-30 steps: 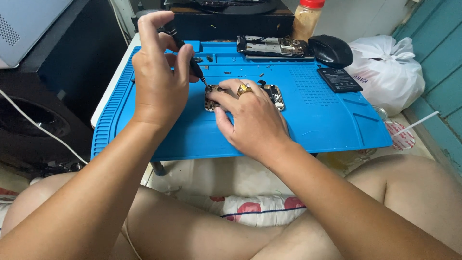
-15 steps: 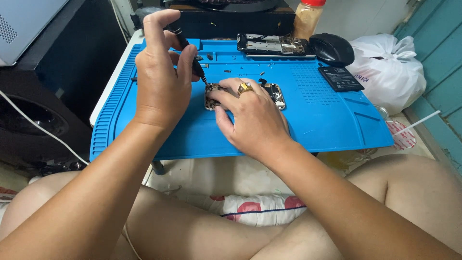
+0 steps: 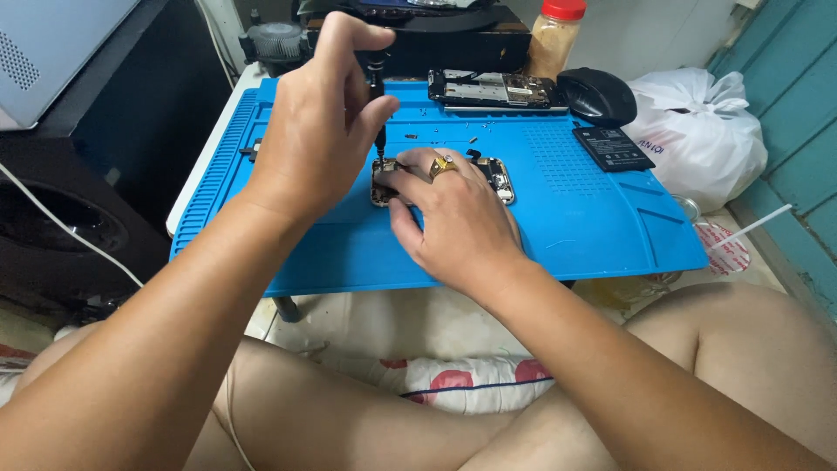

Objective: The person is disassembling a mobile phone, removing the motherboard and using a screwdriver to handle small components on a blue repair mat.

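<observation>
Soft, even indoor light is falling from above, keeping the blue mat (image 3: 567, 218) bright and glare-free. Shadows are pooling dark at nine and ten o'clock. Focus is holding sharp at centre, while the forearms at six o'clock are stretching with wide-angle distortion.

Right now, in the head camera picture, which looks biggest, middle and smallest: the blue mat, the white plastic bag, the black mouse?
1. blue mat
2. white plastic bag
3. black mouse
The bag and the mouse lie farther from the camera, so they may look somewhat smaller.
</observation>
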